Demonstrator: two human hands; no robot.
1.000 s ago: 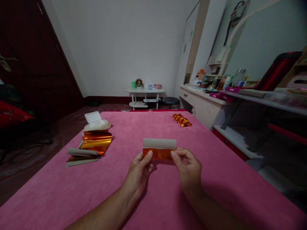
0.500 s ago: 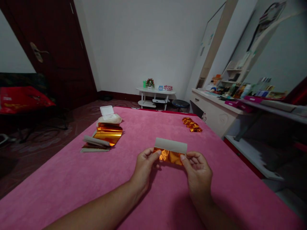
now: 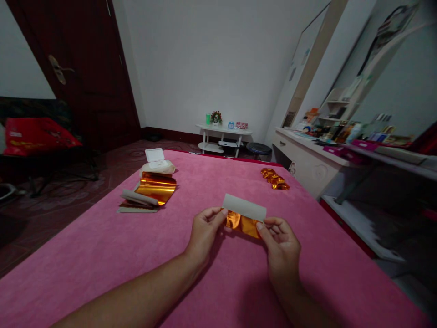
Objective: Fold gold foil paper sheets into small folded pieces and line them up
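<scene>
Between my two hands is a sheet of orange foil paper (image 3: pixel 243 224) with a pale grey backing strip along its far edge. My left hand (image 3: pixel 204 232) pinches its left end, thumb on top. Its right end is pinched by my right hand (image 3: pixel 282 243), also with the thumb on top. Beyond them to the left lies a stack of orange foil sheets (image 3: pixel 157 187), partly curled, with grey backs showing. A small open white box (image 3: pixel 155 156) stands behind that stack. Crumpled or folded orange foil pieces (image 3: pixel 275 179) lie at the far right.
A pink cloth (image 3: pixel 136 255) covers the surface under everything. Past its far edge stand a low white shelf table (image 3: pixel 223 130) and a round dark stool (image 3: pixel 258 148). A dresser (image 3: pixel 307 150) loaded with bottles is on the right; a red bag (image 3: pixel 39 135) is at the left.
The camera view has shifted slightly. The held foil paper tilts a little more, its right end lower. Both hands keep their hold on it.
</scene>
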